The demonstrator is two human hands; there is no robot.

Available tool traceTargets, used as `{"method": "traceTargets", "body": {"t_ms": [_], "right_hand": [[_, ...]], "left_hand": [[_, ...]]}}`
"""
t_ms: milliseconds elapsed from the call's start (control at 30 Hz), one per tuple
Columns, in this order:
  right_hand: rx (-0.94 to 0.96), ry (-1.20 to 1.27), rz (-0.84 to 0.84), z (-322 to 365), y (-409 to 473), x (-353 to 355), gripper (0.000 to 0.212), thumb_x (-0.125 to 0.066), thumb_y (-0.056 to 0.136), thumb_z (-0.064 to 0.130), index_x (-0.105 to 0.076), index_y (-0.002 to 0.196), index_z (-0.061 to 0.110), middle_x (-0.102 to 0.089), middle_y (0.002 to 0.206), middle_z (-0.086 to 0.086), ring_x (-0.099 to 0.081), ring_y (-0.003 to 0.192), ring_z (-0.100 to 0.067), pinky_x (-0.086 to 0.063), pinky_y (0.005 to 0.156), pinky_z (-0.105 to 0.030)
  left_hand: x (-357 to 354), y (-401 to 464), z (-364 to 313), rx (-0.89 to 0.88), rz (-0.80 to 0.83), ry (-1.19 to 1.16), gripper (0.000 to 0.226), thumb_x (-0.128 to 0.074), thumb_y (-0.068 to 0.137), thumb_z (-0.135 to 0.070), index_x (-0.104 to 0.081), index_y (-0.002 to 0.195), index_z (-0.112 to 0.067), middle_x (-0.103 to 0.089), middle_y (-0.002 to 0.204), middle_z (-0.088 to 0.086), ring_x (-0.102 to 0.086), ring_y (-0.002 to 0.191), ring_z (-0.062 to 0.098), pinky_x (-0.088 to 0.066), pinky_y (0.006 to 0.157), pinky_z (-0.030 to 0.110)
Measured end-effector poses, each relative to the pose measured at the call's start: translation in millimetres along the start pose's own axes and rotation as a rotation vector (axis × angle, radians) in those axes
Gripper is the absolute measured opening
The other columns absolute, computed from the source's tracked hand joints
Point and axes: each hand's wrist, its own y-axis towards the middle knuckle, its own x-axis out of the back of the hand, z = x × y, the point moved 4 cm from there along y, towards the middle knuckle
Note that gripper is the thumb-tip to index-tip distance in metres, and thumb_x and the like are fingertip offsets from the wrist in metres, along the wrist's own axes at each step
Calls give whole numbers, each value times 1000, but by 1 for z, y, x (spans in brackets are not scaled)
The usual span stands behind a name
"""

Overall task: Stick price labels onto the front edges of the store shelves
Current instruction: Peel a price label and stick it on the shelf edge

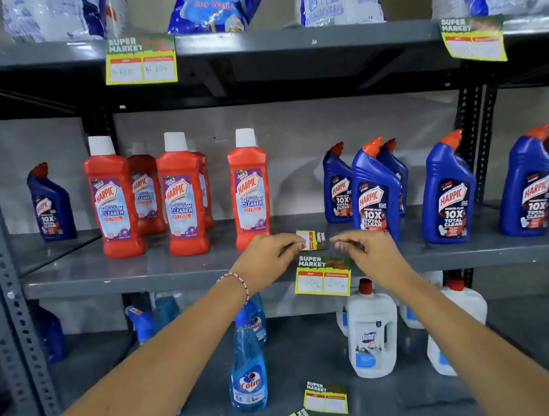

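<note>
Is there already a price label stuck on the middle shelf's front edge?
Yes, a yellow-bordered label hangs from the middle shelf's front edge, just below the right hand.

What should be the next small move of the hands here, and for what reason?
Probably bring the small label in the left hand down to a bare stretch of the middle shelf edge under the red bottles. One label already hangs there; the right hand is close enough to help.
</note>
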Motion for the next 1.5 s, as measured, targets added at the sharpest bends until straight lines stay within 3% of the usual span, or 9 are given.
{"method": "traceTargets", "body": {"t_ms": [167,433,600,733,833,967,1133,1300,1500], "right_hand": [[-13,-44,119,-5,-1,-11,23,-74,82,15,-75,104,15,-69,96,-3,-63,90,-17,-53,83,-33],[-28,-33,73,-6,-1,-21,17,-76,79,14,-77,96,16,-65,89,1,-57,80,-7,-40,70,-12],[-27,-59,81,-3,-6,-22,11,-76,78,10,-78,87,16,-65,85,2,-58,85,-14,-48,76,-28],[-51,33,147,6,-20,-20,12,-78,77,11,-78,86,19,-66,85,4,-63,84,-11,-49,77,-25],[-45,85,101,23,-30,-29,22,-78,77,12,-78,93,27,-72,85,11,-66,83,-7,-53,80,-25],[-88,251,111,54,-32,-66,54,-81,75,15,-64,119,39,-73,84,10,-69,77,-8,-56,74,-22],[-8,284,94,105,-20,-130,17,-76,80,15,-77,95,22,-73,86,12,-67,85,-5,-52,80,-21],[93,186,16,147,-4,-193,12,-75,79,24,-76,90,26,-74,81,10,-64,76,-14,-51,80,-50],[122,7,-91,169,7,-222,6,-76,78,26,-75,83,27,-74,74,9,-64,74,-16,-45,80,-49]], "left_hand": [[-18,-1,5,125,-2,-176,18,-69,84,-16,-76,100,-13,-77,98,1,-68,83,4,-48,73,4],[-24,-1,1,191,-91,-198,21,-78,75,-16,-77,96,-17,-74,91,2,-65,81,12,-44,68,3],[-24,0,-7,116,-65,-94,13,-76,75,-12,-80,87,-16,-74,79,0,-56,80,14,-37,68,10],[-14,-26,-10,135,-82,-185,13,-77,74,-12,-80,86,-17,-64,67,-19,-57,70,1,-43,68,9],[1,-49,2,277,-149,-373,12,-81,71,-12,-79,81,-19,-68,67,-18,-60,60,-8,-46,63,7],[32,-80,39,421,-225,-506,25,-84,66,-8,-74,68,-31,-71,58,-17,-63,58,-4,-51,62,11],[80,-125,96,573,-316,-427,26,-84,66,-10,-73,63,-34,-73,61,-19,-63,60,-1,-53,65,16],[121,-151,138,660,-405,-371,26,-84,66,-11,-72,63,-34,-72,60,-17,-63,58,0,-52,61,17],[142,-153,163,668,-422,-289,27,-83,67,-11,-70,64,-34,-71,65,-16,-66,60,1,-56,69,24]]}}
